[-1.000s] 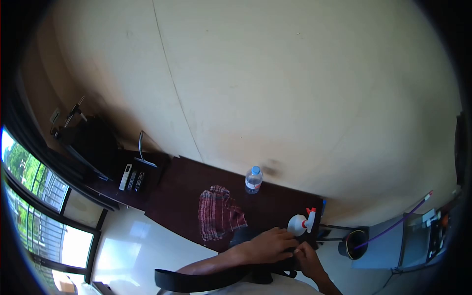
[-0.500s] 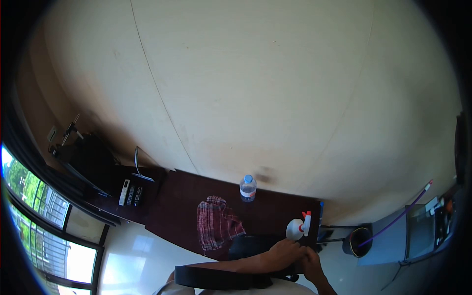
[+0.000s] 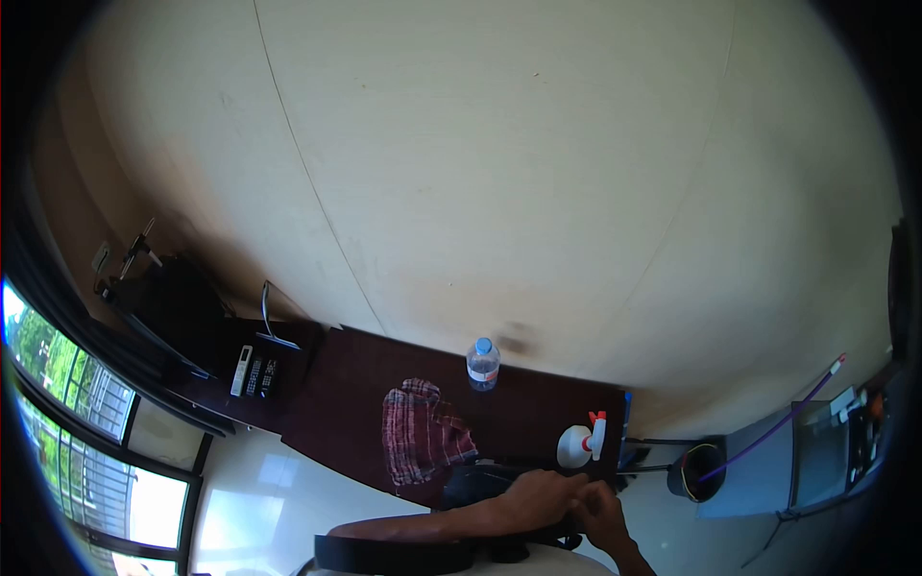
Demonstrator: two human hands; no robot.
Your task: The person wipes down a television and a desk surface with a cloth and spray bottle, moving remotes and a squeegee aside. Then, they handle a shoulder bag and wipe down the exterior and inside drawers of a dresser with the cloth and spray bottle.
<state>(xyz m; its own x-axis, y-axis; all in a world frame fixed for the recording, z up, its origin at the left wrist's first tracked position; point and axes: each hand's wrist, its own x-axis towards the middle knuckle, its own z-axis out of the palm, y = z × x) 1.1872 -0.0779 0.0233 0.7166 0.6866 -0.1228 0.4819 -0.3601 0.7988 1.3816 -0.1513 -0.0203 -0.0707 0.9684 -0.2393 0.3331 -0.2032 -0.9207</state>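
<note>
My left hand (image 3: 545, 499) reaches across the near edge of the dark table (image 3: 355, 384), its fingers bent and meeting my right hand (image 3: 600, 514). Both hands are closed; anything between their fingers is too small or hidden to name. Just beyond them lies a white spray bottle (image 3: 574, 446) with a red and white trigger head. To the left is a crumpled red plaid cloth (image 3: 423, 432), with a dark item (image 3: 466, 485) beside it, partly behind my left arm. A clear water bottle (image 3: 483, 367) with a blue cap stands near the wall.
Remotes (image 3: 254, 374) and a black monitor-like object (image 3: 168, 302) are at the left end. A dark bucket (image 3: 696, 475) with a purple stick (image 3: 788, 413) stands right of the table. The wall (image 3: 480, 173) rises behind; windows (image 3: 96, 422) are at left.
The view has shifted, so the table items appear slightly lower and further left than a second ago. My hands have come together, and my left fingers are more bent.
</note>
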